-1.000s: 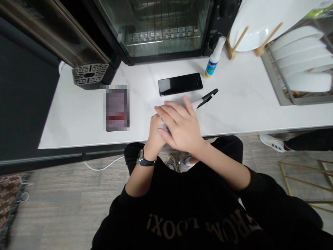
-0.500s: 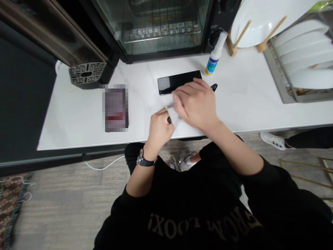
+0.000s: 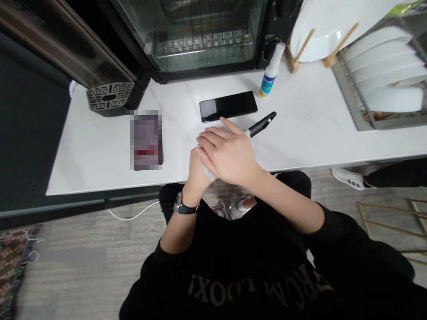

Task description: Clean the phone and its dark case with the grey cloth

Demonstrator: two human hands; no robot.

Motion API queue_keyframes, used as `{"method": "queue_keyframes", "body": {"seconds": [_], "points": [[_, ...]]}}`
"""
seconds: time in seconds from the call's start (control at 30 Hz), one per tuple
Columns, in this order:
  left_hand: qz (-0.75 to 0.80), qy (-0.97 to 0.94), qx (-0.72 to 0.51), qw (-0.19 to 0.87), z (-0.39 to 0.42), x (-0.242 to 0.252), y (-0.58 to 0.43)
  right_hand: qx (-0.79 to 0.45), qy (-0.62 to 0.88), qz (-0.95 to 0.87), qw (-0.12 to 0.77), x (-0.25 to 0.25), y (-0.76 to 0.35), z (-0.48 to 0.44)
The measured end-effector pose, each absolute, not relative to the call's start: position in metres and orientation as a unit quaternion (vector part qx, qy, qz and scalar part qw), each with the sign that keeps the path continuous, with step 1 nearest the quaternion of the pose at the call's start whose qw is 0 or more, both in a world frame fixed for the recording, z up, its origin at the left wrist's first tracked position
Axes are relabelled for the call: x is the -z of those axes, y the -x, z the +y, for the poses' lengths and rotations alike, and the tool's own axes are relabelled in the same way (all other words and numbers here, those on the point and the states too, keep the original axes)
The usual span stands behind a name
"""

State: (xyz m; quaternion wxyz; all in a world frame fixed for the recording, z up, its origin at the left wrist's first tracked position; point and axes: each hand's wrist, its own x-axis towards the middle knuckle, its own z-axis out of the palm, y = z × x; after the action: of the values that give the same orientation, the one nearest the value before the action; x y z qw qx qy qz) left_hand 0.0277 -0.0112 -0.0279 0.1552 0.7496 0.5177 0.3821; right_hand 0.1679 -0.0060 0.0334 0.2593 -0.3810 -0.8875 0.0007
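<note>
My right hand (image 3: 230, 155) lies across the top of my left hand (image 3: 196, 166), fingers mostly straight and the index finger a little apart. A crumpled white tissue (image 3: 207, 172) is pressed under the right palm, its edge showing by the thumb. My left hand is curled, with its fingers largely hidden under the right one; what they grip cannot be seen. From beneath the right hand a slim black handle (image 3: 263, 124) sticks out to the upper right; its other end is covered. Just beyond my fingers, a black smartphone (image 3: 228, 106) lies flat on the white counter (image 3: 176, 146).
A small spray bottle (image 3: 269, 73) stands right of the phone. Behind are a toaster oven (image 3: 207, 58) and a drip tray (image 3: 108, 95). A blurred-out flat item (image 3: 147, 142) lies left. Plates (image 3: 380, 58) fill a rack at right. A person's shoe (image 3: 348, 178) is on the floor.
My right hand has moved left and down from beside the phone onto my left hand. More of the black handle and the whole phone now show.
</note>
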Motion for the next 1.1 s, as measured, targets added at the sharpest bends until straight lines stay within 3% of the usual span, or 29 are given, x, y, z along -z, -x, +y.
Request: {"method": "queue_keyframes", "body": {"seconds": [0.1,0.2,0.47,0.63,0.87,1.1], "points": [[0.485,-0.773,-0.395,0.106,-0.012,0.025,-0.027,0.002,0.392,-0.889,0.236,-0.036,-0.179,0.001],[0.449,-0.781,-0.404,0.159,-0.015,0.011,-0.033,0.007,0.449,-0.864,0.229,-0.035,-0.208,0.019],[0.499,-0.739,-0.386,0.236,-0.02,0.0,-0.041,-0.007,0.545,-0.784,0.298,-0.016,-0.258,0.042],[0.477,-0.678,-0.463,0.313,-0.013,0.005,-0.038,-0.007,0.573,-0.729,0.374,-0.014,-0.256,0.027],[0.443,-0.645,-0.506,0.364,0.017,-0.01,-0.056,-0.193,0.499,-0.747,0.393,-0.018,-0.234,0.001],[0.465,-0.731,-0.443,0.232,0.056,-0.014,-0.048,-0.336,0.472,-0.717,0.388,0.007,-0.232,0.004]]}}
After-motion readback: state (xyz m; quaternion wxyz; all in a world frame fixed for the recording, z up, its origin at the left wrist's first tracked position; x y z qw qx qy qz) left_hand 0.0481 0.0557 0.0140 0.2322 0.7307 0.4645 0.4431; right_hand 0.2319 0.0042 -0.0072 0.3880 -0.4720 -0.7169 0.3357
